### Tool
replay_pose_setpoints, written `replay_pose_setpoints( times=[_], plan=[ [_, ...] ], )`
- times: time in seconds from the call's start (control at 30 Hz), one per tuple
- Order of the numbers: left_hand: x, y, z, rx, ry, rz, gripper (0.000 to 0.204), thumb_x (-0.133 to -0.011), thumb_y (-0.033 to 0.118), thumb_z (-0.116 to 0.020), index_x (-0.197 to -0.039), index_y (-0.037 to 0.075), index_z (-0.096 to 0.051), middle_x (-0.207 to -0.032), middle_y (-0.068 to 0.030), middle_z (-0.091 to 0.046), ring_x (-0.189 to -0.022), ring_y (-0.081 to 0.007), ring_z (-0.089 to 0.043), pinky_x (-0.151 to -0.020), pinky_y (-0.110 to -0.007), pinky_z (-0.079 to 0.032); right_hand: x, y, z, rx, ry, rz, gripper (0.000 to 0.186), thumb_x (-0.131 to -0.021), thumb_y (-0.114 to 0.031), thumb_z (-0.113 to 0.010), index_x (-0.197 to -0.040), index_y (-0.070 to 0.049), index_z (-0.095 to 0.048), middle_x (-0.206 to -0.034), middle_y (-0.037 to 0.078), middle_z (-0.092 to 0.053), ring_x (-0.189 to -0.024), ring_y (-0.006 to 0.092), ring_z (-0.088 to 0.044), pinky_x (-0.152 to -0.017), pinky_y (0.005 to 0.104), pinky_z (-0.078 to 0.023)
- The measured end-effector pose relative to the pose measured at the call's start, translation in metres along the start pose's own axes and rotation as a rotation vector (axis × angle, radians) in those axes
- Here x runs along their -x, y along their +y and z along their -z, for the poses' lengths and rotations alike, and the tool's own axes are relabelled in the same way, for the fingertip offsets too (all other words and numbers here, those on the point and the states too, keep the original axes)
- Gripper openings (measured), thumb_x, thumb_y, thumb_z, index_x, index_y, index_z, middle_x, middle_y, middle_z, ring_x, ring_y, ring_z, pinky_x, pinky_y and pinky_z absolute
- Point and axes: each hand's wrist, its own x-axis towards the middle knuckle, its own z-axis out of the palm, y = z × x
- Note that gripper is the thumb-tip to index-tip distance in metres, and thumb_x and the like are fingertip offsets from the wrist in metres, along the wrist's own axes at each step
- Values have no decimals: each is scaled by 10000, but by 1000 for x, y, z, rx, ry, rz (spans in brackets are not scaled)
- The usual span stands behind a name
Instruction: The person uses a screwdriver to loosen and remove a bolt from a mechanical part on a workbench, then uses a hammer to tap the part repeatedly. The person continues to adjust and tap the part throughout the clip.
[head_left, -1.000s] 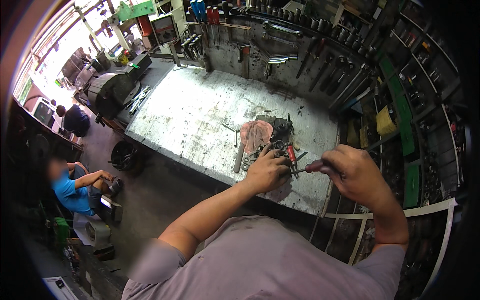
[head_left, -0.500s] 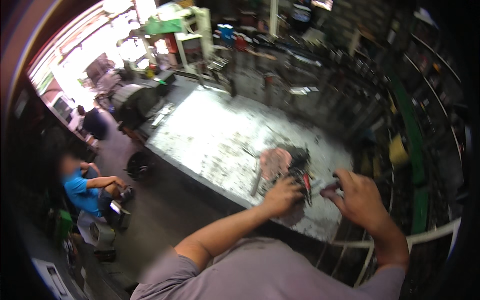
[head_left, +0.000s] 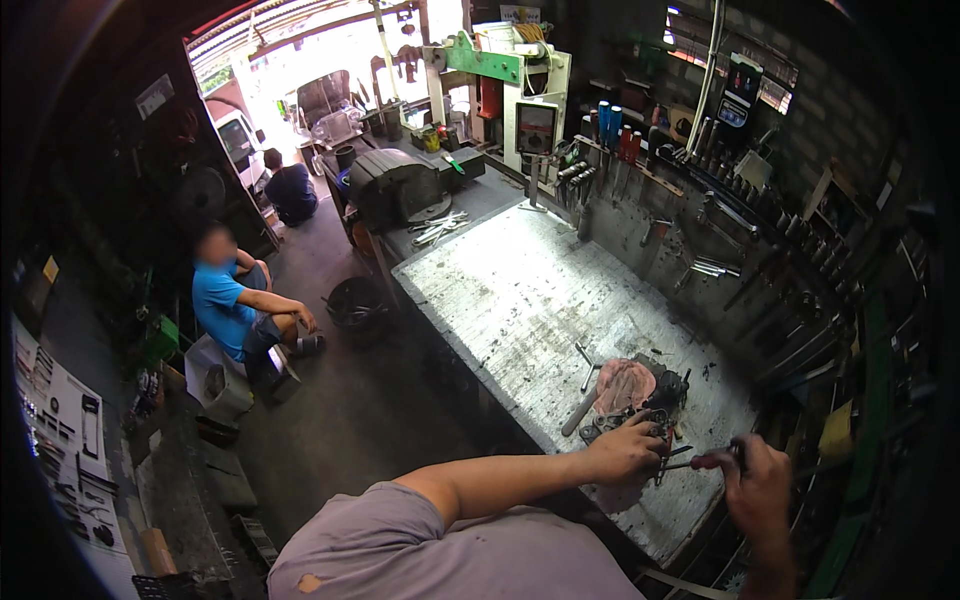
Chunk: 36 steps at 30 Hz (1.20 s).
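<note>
My left hand (head_left: 627,451) has curled fingers over a small dark metal assembly (head_left: 608,424) near the front right of the metal-topped workbench (head_left: 510,320); what it grips is hidden. My right hand (head_left: 760,485) holds a red-handled screwdriver (head_left: 710,460), its shaft pointing left toward the parts by my left hand. Just beyond lie a pinkish stained rag (head_left: 625,380), a dark cast housing (head_left: 670,395), a flat metal bar (head_left: 578,412) and a T-handle wrench (head_left: 587,368).
A bench vise (head_left: 390,185) and spanners (head_left: 438,228) sit past the bench's far left. Tools hang on the right wall (head_left: 720,270). A seated person in blue (head_left: 225,305), a black bucket (head_left: 357,300) and a crouched person (head_left: 292,195) are left, toward the bright doorway.
My view has swung toward the left and up, so the bench and hands now appear lower right and the doorway shows more fully. My hands remain at the parts with the screwdriver.
</note>
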Motion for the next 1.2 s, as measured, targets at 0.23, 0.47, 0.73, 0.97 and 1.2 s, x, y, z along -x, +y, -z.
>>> replay_pose_setpoints(
  times=[0.23, 0.47, 0.73, 0.97, 1.2],
  plan=[
    [15, -12, 20, -29, 270, -213, 653, -898, 400, -825, -1482, 164, -653, -1540, -134, -607, -1572, -432, -437, -1310, -670, -271, -19, 43, -38, -529, -98, 210, 262, -931, -50, -800, -1190, -11, -792, -865, 128, -751, -778, 261, -754, -618, 377, -560],
    [10, -17, 42, -62, -160, 303, 1248, -648, 672, -922, -1663, 89, -490, -1670, -291, -470, -1584, -503, -397, -1307, -645, -282, -22, 60, -124, -1373, 143, 247, 453, -1040, -303, -693, -1225, 110, -702, -655, 49, -599, -550, 106, -509, -536, 299, -427],
    [9, -18, 34, -152, -106, 241, 1227, -649, 659, -914, -1664, 114, -491, -1634, -260, -514, -1513, -469, -489, -1252, -606, -377, -30, 72, -111, -1318, 22, 350, 380, -945, -207, -774, -1223, 53, -779, -836, 129, -764, -723, 185, -731, -678, 307, -583],
    [-2, -39, 42, -99, -228, 151, 1261, -563, 649, -942, -1625, 104, -534, -1595, -253, -547, -1453, -474, -544, -1185, -610, -424, -42, 75, -116, -1375, -290, 386, 360, -948, -186, -728, -1179, 83, -791, -849, 131, -802, -696, 189, -740, -653, 326, -576],
    [10, -19, 30, -196, -148, 287, 1227, -610, 614, -931, -1644, 99, -519, -1629, -246, -523, -1523, -491, -466, -1209, -574, -414, -17, 45, -114, -1046, 192, -13, 252, -902, -137, -757, -1074, 33, -828, -789, 81, -749, -639, 142, -674, -599, 304, -506]
  ],
)
